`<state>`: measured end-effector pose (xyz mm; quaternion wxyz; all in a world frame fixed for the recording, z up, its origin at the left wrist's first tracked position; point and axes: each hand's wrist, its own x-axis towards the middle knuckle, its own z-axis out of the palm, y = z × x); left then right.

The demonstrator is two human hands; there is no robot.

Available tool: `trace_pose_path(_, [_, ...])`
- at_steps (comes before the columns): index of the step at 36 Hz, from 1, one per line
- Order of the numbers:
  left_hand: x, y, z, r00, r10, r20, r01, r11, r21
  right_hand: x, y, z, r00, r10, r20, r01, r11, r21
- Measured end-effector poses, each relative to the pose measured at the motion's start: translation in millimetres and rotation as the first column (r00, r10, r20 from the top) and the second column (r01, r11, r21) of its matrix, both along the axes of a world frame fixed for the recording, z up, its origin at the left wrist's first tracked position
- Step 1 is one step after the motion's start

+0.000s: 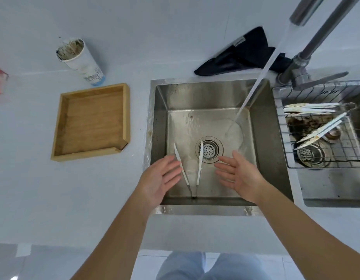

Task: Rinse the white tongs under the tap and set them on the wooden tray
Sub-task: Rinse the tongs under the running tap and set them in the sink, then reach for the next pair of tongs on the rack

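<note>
We see a brushed steel sink [262, 142], dull-glossy and wet, at centre frame. In it lie white tongs [199, 164], smooth plastic with a metal hinge. At left sits a matt wooden tray [126, 116] with visible grain on the smooth pale bench [33, 178]. A dark cloth [245, 53] at upper right looks soft.

This is a kitchen washing-up corner. A square stainless steel sink [211, 98] with a perforated drain strainer [209, 148] sits at the centre of the frame, sunk into a pale countertop [43, 188]. A metal tap [308, 47] at the upper right runs water into it. At the right edge a wire rack [336, 160] holds soiled utensils above a second basin. A dark cloth [245, 53] lies behind the sink.
</note>
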<state>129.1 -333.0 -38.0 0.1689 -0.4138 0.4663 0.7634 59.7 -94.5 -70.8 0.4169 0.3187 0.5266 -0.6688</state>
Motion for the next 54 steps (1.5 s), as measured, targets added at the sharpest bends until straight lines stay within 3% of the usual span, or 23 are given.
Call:
trace_pose_path(10, [-3, 26, 34, 0.998, 0.045, -0.052, -0.044, 0.999, 0.023, 1, 36, 47, 0.987, -0.116, -0.113, 0.107, 0.991, -0.078])
trace_pose_path(26, [-31, 127, 54, 0.992, 0.108, -0.068, -0.107, 0.994, 0.026, -34, 172, 95, 0.948, -0.226, -0.223, 0.218, 0.974, -0.059])
trace_pose_path(39, [-81, 226, 65, 0.997, 0.008, -0.076, -0.010, 1.000, -0.025, -62, 277, 97, 0.909, -0.332, -0.251, 0.335, 0.942, -0.031])
trace_pose_path(54, [-124, 289, 57, 0.968, -0.250, 0.002, 0.239, 0.923, -0.301, -124, 354, 53, 0.898, -0.386, -0.210, 0.397, 0.918, 0.014])
